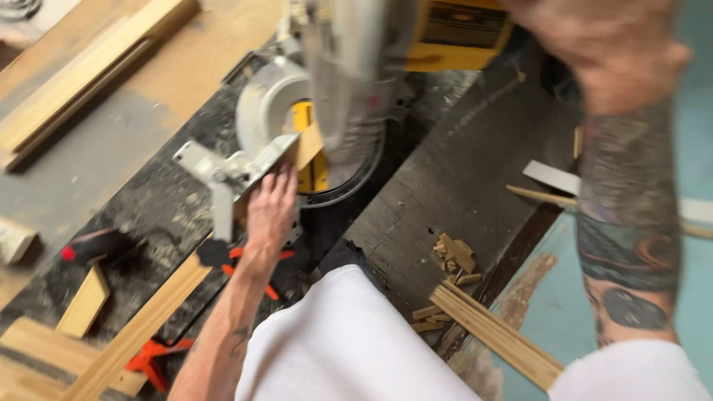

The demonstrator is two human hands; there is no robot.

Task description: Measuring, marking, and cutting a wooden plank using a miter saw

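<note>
Across the frame's centre a dark, dusty workbench (453,178) carries a grey and yellow mitre saw (312,111). Lower left, a long wood strip (141,327) runs up to the saw; the left hand (271,204) lies flat on it by the fence, fingers together. Upper right, the blurred right hand (601,44) is raised; its grip cannot be told. Small wood offcuts (453,256) lie loose at lower centre right, beside thin slats (494,334)

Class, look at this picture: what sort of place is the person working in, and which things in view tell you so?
Most likely a woodworking shop or job site. A mitre saw sits on a dusty bench, the left hand presses a wooden strip against it, and small offcuts lie nearby.
</note>
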